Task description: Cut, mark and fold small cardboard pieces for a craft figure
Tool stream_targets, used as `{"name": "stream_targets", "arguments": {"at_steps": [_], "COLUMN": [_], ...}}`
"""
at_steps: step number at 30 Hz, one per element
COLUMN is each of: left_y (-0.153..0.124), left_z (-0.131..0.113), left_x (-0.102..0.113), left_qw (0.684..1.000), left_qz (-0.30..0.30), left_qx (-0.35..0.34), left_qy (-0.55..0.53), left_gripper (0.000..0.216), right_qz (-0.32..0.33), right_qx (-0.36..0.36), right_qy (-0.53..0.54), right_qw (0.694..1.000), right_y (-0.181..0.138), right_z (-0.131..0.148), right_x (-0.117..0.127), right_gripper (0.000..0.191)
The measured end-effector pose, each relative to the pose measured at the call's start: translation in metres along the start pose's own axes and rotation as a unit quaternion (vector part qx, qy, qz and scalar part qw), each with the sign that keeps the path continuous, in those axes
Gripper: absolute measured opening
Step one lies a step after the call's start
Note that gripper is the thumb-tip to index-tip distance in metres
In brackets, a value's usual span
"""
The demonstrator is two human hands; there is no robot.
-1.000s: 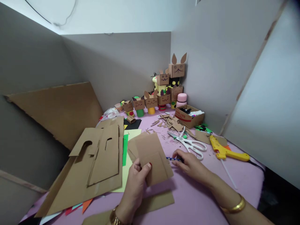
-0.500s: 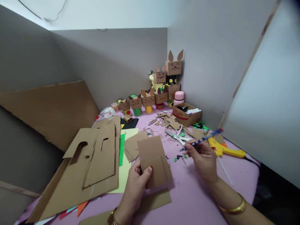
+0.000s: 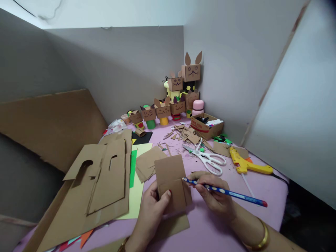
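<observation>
The left hand is closed around the lower left edge of a cardboard piece, its thumb pressing a smaller cardboard piece flat against the front of it. The right hand, fingers curled in a writing grip, has hold of a blue pencil. The pencil's tip points toward the left hand and is at the smaller piece's upper corner; whether it touches is too fine to tell. Under the left hand, a cardboard strip lies on the counter. Loose cardboard pieces lie just beyond the left hand, and large cardboard sheets spread to its left. White-handled scissors lie just beyond the right hand, with a yellow glue gun farther to its right. Cardboard scraps are scattered beyond the scissors.
</observation>
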State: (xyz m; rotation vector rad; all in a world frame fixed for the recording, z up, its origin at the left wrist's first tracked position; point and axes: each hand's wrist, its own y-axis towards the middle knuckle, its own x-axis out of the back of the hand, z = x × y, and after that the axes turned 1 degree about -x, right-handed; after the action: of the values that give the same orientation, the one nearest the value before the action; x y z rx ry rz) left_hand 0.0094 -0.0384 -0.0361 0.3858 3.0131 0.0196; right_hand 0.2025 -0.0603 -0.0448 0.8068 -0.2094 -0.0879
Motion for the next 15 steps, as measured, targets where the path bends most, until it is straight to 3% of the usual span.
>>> {"name": "stream_targets", "arguments": {"at_steps": [10, 15], "left_y": [-0.0006, -0.0009], "left_z": [-0.0031, -0.0045], "left_x": [-0.0001, -0.0019], "left_qw": [1.000, 1.000], "left_qz": [0.003, -0.004], "left_qx": [-0.009, 0.020], "left_qy": [0.004, -0.019], "left_gripper": [0.035, 0.037], "right_qz": [0.022, 0.014], "right_qx": [0.019, 0.022], "right_qy": [-0.007, -0.038], "right_qw": [1.000, 0.999], "right_y": [0.0048, 0.0066], "right_z": [0.0018, 0.0050], "right_x": [-0.0011, -0.0011], "right_gripper": [0.015, 0.012]}}
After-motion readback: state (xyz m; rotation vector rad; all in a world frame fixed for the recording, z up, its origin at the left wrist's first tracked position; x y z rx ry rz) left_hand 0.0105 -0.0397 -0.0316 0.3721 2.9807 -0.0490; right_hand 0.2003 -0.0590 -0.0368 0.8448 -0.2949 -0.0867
